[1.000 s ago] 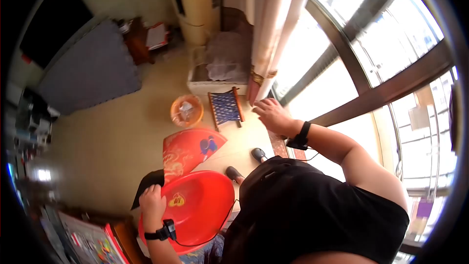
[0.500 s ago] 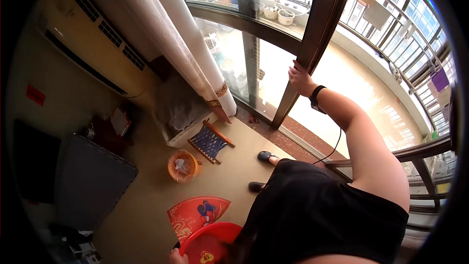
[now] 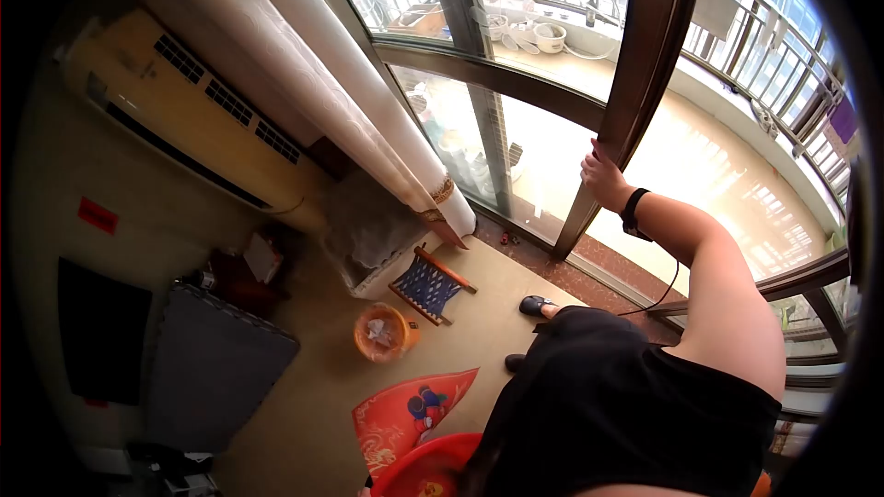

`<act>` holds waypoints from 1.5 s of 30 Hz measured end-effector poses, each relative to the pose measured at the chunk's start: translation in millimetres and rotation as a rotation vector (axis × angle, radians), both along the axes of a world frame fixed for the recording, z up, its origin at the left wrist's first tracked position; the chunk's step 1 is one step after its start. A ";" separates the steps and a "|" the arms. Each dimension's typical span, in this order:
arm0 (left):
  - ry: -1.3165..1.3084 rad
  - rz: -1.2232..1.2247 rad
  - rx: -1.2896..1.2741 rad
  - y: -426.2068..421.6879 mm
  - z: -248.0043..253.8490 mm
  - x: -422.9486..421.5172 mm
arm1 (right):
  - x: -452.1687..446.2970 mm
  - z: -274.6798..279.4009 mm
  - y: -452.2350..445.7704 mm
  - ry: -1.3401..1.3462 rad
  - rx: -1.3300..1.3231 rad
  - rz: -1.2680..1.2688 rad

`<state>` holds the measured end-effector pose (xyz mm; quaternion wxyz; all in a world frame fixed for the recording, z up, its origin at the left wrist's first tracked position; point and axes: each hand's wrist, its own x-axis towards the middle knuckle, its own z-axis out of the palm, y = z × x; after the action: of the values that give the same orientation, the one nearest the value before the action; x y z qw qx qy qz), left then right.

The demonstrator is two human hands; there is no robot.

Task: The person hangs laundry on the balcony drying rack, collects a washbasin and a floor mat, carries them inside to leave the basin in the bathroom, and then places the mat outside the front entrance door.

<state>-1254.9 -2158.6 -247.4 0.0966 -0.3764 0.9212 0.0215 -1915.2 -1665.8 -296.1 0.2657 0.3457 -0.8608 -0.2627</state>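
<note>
My right hand (image 3: 605, 177) rests on the brown frame of the sliding glass door (image 3: 645, 74), its fingers bent around the frame's edge. At the bottom of the view is a red basin (image 3: 425, 466), partly cut off by the frame and my black clothing. Only a sliver of my left hand (image 3: 365, 491) shows at the basin's left rim; its fingers are hidden. A red printed sheet (image 3: 405, 414) with a cartoon figure sticks out beyond the basin.
An orange waste bin (image 3: 385, 333) and a small folding stool (image 3: 429, 285) stand on the floor ahead. White curtains (image 3: 368, 101) hang beside the door. A balcony with railings lies beyond it. A grey covered item (image 3: 216, 364) stands at the left.
The view has swung toward the door. My right hand has gone from free air onto the door frame. The basin and my left hand have moved down, mostly out of view.
</note>
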 end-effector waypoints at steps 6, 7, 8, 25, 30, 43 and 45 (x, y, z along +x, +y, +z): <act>0.261 -0.140 0.001 -24.4 -41.4 24.3 | 40.2 2.3 38.4 -0.095 -0.111 -0.026; 0.264 -0.140 0.008 -11.1 -23.4 3.1 | 52.0 8.8 42.7 -0.107 -0.134 -0.045; 0.119 -0.004 0.110 -0.6 -3.1 -19.1 | 63.4 10.5 47.0 -0.173 -0.219 -0.020; 0.400 0.538 0.626 -66.6 -65.2 -37.1 | 150.8 -111.4 179.4 -0.711 -1.981 -0.942; 0.375 0.343 0.493 -58.7 -56.7 -41.8 | 146.0 -112.6 194.1 -0.558 -2.154 -1.025; 0.462 0.419 0.557 -38.4 -55.6 -40.5 | 171.1 -108.5 201.1 -0.201 -1.319 -1.169; 0.421 0.410 0.512 -17.3 -33.3 -52.7 | 170.7 -136.1 224.0 -0.135 -1.252 -1.148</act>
<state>-1307.7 -2175.9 -280.7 -0.0103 -0.5038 0.7914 0.3462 -1744.5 -1441.8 -432.2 0.1816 -0.3402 -0.9031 0.1888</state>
